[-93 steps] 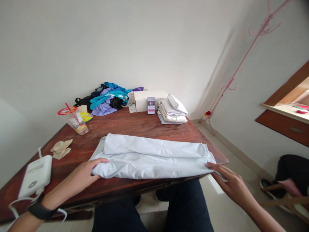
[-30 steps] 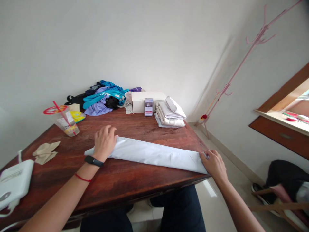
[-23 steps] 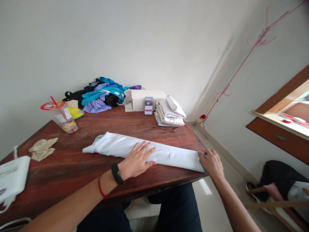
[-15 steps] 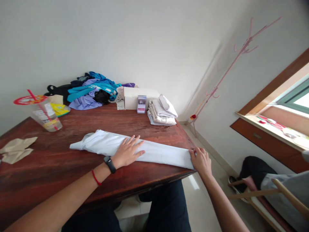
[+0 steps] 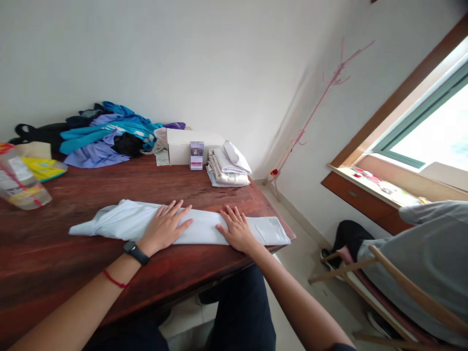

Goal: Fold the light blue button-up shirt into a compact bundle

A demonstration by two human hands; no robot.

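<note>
A white garment (image 5: 204,227), folded into a long narrow strip, lies across the front of the dark red-brown wooden table (image 5: 153,183). My left hand (image 5: 166,226) rests flat on its middle, fingers spread; a black watch and a red cord are on that arm. Farther right along the strip, my right hand (image 5: 237,228) also lies flat with its fingers apart. The strip's left end is narrower and bunched, while its right end reaches the table's right corner. Whether it is a shirt or trousers I cannot tell.
Behind stand folded clothes (image 5: 230,165), a white box (image 5: 179,146) and a small blurred-out packet (image 5: 196,157). A heap of blue and black clothes (image 5: 109,134), a yellow packet (image 5: 42,168) and a plastic cup (image 5: 22,183) are leftward. At right, a person (image 5: 420,263) sits on a wooden chair (image 5: 398,282).
My right hand has left the strip's right end and moved left, now flat on the cloth. My left hand stays on the middle. The view has turned right.
</note>
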